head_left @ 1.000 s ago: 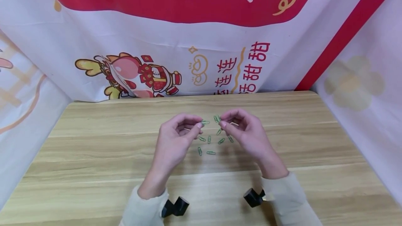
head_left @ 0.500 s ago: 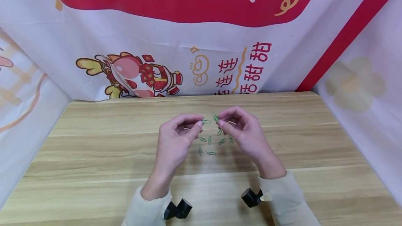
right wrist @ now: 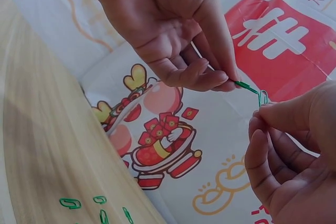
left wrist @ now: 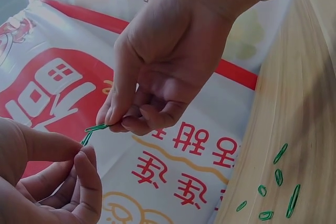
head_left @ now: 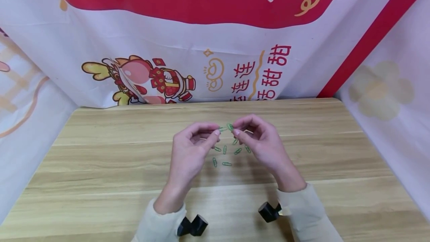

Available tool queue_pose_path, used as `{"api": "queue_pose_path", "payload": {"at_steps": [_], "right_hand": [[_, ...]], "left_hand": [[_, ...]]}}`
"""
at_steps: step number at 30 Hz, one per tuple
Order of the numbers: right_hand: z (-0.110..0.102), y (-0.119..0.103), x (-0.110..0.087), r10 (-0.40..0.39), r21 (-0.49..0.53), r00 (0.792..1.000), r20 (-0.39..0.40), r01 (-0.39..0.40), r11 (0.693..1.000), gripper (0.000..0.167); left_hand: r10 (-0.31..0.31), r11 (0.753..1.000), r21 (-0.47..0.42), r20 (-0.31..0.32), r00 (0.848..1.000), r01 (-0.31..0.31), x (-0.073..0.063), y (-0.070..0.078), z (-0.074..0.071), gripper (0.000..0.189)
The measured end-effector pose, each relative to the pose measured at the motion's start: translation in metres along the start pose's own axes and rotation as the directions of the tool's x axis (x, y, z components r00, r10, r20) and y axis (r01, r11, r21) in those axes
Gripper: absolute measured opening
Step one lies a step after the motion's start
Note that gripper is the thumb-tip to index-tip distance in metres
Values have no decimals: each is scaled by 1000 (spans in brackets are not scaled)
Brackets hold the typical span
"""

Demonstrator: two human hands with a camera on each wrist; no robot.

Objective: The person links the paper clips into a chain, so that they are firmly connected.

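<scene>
Between thumb and fingertips, my left hand [head_left: 188, 154] pinches a green paper clip [right wrist: 245, 85] that points towards the right. Facing it, my right hand [head_left: 260, 145] pinches another green paper clip [right wrist: 263, 98], held more upright in the right wrist view. The ends of the two clips meet or nearly meet; whether they are hooked together I cannot tell. Both hands are raised above the wooden table. Below them lie several loose green paper clips [head_left: 227, 164], spread in a small cluster and partly hidden by the hands in the head view.
The wooden table [head_left: 111, 167] reaches back to a white and red printed cloth [head_left: 188, 44] hanging behind it. Printed cloth also hangs at the left and right sides. A small black device [head_left: 198, 225] is worn at each cuff.
My left hand has moved slightly right, bringing its clip up to the other one. The right hand has shifted a little left, and its clip has turned. The loose clips stay put.
</scene>
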State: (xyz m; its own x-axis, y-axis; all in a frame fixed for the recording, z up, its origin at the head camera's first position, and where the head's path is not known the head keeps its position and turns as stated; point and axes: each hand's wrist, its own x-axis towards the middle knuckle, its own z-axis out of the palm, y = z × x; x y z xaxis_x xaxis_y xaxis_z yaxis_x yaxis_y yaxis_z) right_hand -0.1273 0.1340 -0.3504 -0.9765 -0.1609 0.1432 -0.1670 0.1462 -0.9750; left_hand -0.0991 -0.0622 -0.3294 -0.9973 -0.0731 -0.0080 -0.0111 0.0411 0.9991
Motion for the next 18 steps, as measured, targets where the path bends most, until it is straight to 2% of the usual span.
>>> {"api": "queue_pose_path", "payload": {"at_steps": [3, 7, 10, 13, 18], "right_hand": [[0, 0, 0, -2, -8, 1000, -6, 2, 1000, 18], [0, 0, 0, -10, -24, 1000, -20, 9, 1000, 17], [1, 1, 0, -14, -21, 1000, -24, 13, 1000, 17], [2, 1, 0, -20, -5, 1000, -21, 20, 1000, 16], [2, 1, 0, -25, 17, 1000, -12, 25, 1000, 16]], "left_hand": [[-33, 999, -20, 7, 999, 33, 0, 0, 2, 21], [-96, 990, -103, 26, 995, 99, 2, -2, 3, 20], [-146, 970, -188, 56, 988, 154, 3, -3, 5, 19], [-171, 951, -246, 82, 982, 186, 4, -5, 6, 19], [-186, 927, -311, 100, 978, 208, 4, -6, 8, 22]]}}
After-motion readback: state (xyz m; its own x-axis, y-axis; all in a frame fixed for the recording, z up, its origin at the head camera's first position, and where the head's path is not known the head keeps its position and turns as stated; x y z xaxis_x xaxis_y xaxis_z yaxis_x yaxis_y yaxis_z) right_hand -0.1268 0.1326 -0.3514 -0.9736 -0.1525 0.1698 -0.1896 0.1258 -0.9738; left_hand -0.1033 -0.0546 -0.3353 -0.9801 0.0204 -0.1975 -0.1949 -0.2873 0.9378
